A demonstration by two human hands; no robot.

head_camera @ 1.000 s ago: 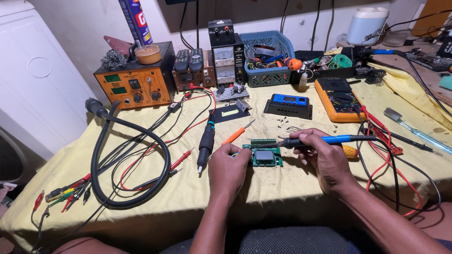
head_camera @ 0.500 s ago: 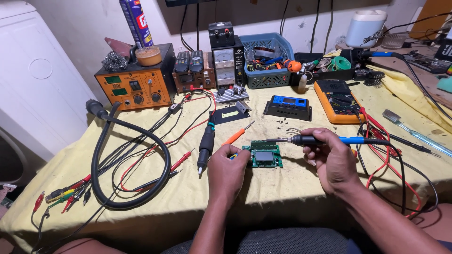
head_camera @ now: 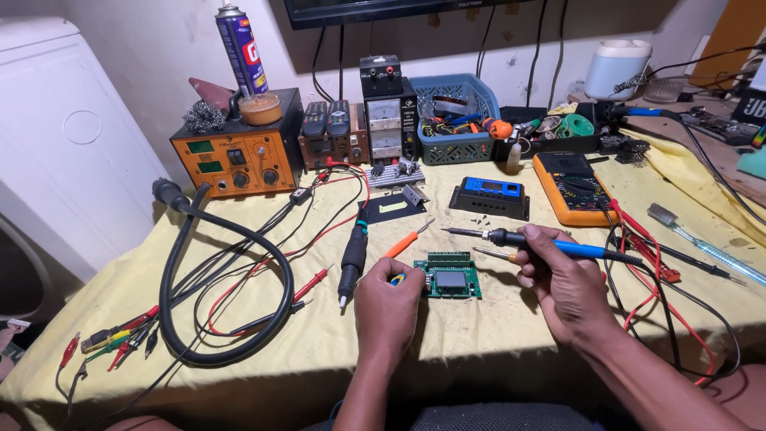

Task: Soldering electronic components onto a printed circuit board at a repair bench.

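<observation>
A small green circuit board [head_camera: 452,278] with a grey screen lies on the yellow cloth [head_camera: 319,335] in front of me. My left hand [head_camera: 388,310] rests just left of the board and pinches a small blue and yellow piece [head_camera: 396,278] at its left edge. My right hand [head_camera: 560,279] grips a soldering iron [head_camera: 558,244] with a blue handle and black grip. Its metal tip points left and hovers behind the board, off its surface. A thin orange-tipped tool [head_camera: 491,254] sticks out under the iron from the same hand.
An orange screwdriver [head_camera: 407,239] and a black hot-air handle [head_camera: 352,257] with a looped hose [head_camera: 231,271] lie left of the board. Behind are an orange soldering station [head_camera: 239,158], a power supply [head_camera: 387,112], a blue basket [head_camera: 455,128], a blue-faced controller [head_camera: 490,196] and an orange multimeter [head_camera: 571,188]. Red test leads [head_camera: 638,239] trail on the right.
My right hand has drawn the soldering iron back from the board's right edge, so the tip now sits behind it. My left hand stays at the board's left edge.
</observation>
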